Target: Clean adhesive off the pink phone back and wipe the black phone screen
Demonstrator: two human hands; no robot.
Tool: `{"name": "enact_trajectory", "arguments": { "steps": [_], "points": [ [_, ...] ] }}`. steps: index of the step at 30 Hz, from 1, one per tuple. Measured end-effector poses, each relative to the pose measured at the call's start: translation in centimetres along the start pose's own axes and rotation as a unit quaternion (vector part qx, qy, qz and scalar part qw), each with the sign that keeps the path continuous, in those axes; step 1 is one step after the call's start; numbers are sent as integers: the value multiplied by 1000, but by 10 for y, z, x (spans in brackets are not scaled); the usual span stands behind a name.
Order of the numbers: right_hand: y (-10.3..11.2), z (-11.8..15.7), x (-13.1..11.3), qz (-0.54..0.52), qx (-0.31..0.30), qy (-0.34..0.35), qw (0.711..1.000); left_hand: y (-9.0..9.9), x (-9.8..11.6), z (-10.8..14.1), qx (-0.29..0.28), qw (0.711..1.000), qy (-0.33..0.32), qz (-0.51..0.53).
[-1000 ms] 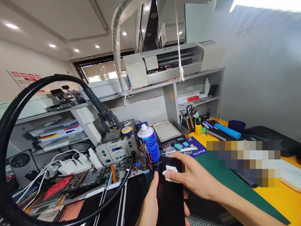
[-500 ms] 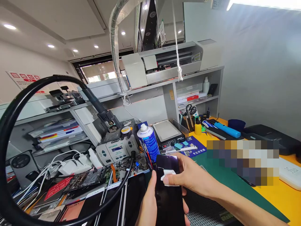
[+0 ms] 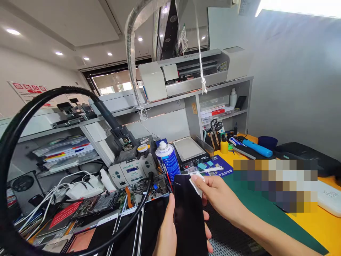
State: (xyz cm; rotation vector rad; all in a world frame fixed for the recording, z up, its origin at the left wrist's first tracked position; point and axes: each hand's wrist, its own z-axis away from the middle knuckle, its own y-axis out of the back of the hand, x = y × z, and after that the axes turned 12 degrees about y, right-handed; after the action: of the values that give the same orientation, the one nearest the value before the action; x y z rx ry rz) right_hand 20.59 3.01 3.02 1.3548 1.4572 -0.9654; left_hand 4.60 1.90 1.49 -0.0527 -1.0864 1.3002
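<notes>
The black, glossy, slab-shaped phone (image 3: 188, 217) is at lower centre, its sides clasped by the left hand (image 3: 167, 227); a loosened grip could let it slip. The right hand (image 3: 213, 188) pinches a small white wipe (image 3: 197, 189) at its upper-right corner; overpressing might knock the blue-and-white cylindrical spray can (image 3: 172, 165) behind.

Our left hand (image 3: 165, 233) grips, thumb (image 3: 170, 209) raised, fingertips (image 3: 207, 233) curled round opposite. We note our right hand (image 3: 215, 192) pinching between thumb and fingers, forearm (image 3: 274, 231) slanting from lower right.
</notes>
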Motion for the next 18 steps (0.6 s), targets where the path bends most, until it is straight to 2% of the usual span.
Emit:
{"name": "enact_trajectory", "arguments": {
  "steps": [3,6,13,18],
  "points": [
    [2,-1,-2,-7,0,-11,1000,0,1,2,-7,1000,-6,-1],
    [1,-2,-5,-28,-27,-31,999,2,3,4,-2,1000,-16,-2],
    [-1,2,-4,-66,-83,-60,993,3,3,8,54,997,-41,36],
    [-7,6,-1,-104,-130,-63,984,0,7,10,70,996,-55,31]
  ]
}}
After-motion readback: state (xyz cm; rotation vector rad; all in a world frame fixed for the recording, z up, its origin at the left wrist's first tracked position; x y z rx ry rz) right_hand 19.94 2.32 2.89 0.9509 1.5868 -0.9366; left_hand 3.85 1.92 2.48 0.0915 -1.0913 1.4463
